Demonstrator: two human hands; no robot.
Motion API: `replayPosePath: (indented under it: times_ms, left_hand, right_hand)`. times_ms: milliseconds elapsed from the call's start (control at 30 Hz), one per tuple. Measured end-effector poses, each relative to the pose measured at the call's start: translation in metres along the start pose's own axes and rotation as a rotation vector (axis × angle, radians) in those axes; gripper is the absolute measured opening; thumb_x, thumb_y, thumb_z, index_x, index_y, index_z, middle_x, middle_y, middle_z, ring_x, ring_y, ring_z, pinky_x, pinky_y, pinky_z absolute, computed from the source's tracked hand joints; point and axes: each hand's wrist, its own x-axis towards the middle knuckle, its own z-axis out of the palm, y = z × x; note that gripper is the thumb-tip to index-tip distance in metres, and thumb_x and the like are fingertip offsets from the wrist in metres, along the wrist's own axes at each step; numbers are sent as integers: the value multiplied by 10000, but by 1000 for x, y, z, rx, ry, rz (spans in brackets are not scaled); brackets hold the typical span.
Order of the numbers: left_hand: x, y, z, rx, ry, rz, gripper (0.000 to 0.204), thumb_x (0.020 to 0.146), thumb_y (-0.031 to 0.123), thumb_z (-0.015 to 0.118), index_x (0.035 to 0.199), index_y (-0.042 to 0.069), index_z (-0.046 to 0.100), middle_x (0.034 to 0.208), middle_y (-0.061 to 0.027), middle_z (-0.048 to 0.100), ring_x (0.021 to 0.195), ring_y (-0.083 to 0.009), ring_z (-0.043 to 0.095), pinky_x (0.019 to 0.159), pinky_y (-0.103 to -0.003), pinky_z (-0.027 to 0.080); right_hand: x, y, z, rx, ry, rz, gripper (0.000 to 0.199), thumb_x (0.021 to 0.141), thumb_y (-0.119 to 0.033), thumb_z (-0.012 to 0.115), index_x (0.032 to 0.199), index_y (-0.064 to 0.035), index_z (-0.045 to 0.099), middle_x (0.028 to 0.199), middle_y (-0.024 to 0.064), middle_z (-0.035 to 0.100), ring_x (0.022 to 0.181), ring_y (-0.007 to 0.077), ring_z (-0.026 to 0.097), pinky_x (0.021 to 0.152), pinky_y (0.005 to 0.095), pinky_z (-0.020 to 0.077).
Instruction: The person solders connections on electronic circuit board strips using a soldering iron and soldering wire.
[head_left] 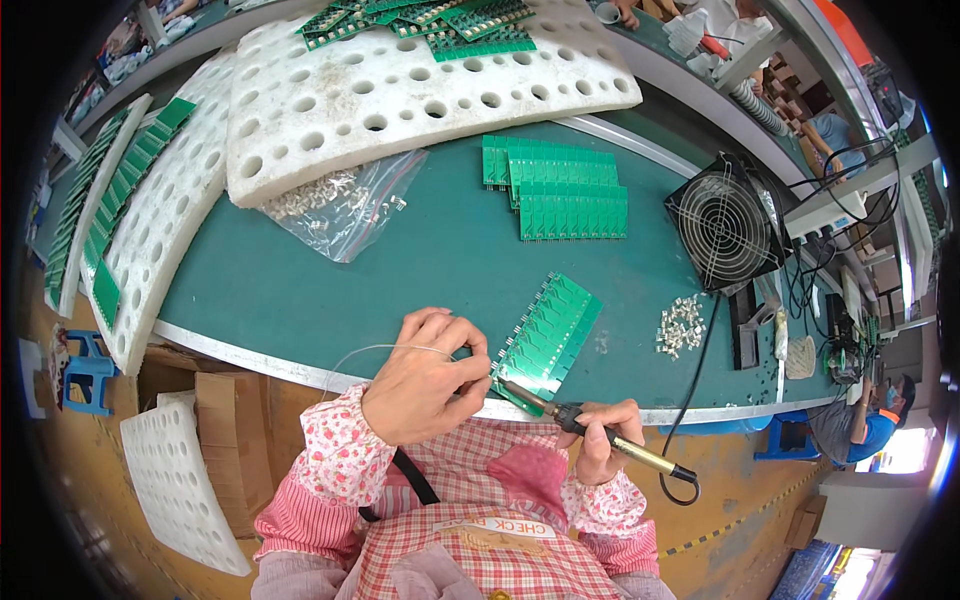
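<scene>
My right hand (pixel 606 436) is closed around a soldering iron (pixel 640 455), its tip pointing left at the near corner of a green circuit board (pixel 548 335). That board lies tilted at the table's front edge, with a row of small white connectors along its left side. Beside it, my left hand (pixel 428 378) pinches a thin solder wire (pixel 375 347), which loops out to the left over the hand. The wire's end near the iron tip is too small to make out.
Green boards (pixel 570 190) lie stacked farther back. A black fan (pixel 728 222) stands at right, near loose white connectors (pixel 680 327). A bag of connectors (pixel 345 215) lies by a holed foam slab (pixel 420 100) carrying more boards. A black cable (pixel 690 400) crosses the table edge.
</scene>
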Motion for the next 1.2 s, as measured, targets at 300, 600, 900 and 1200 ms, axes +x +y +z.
replayPosePath:
  times_ms: [300, 600, 900, 1200]
  left_hand:
    - [0, 0, 4, 55, 10, -3, 84, 742, 85, 664, 766, 43, 595, 948, -72, 533, 936, -288, 520, 984, -469, 368]
    - [0, 1, 4, 72, 16, 5, 91, 737, 80, 663, 756, 40, 584, 940, -76, 528, 931, -286, 522, 975, -469, 377]
    - [1, 2, 5, 90, 17, 16, 86, 746, 79, 651, 764, 32, 582, 947, -83, 525, 936, -292, 519, 970, -476, 376]
    - [-7, 5, 3, 38, 112, -86, 100, 753, 67, 630, 816, 24, 566, 921, -94, 537, 924, -302, 518, 943, -443, 381]
  right_hand:
    - [4, -4, 1, -24, -61, -3, 112, 882, -66, 608, 871, 29, 550, 621, 122, 620, 504, 159, 633, 466, 254, 501]
    - [3, -4, -1, -23, -71, -3, 96, 871, -44, 604, 869, 35, 549, 658, 133, 624, 511, 163, 638, 462, 256, 502]
    - [4, -1, -1, -16, -70, -22, 101, 869, -45, 607, 866, 37, 549, 632, 119, 623, 510, 159, 638, 465, 254, 505]
    - [2, -15, -12, -101, 136, -118, 174, 892, -181, 586, 883, -27, 507, 582, 110, 560, 447, 180, 557, 484, 299, 478]
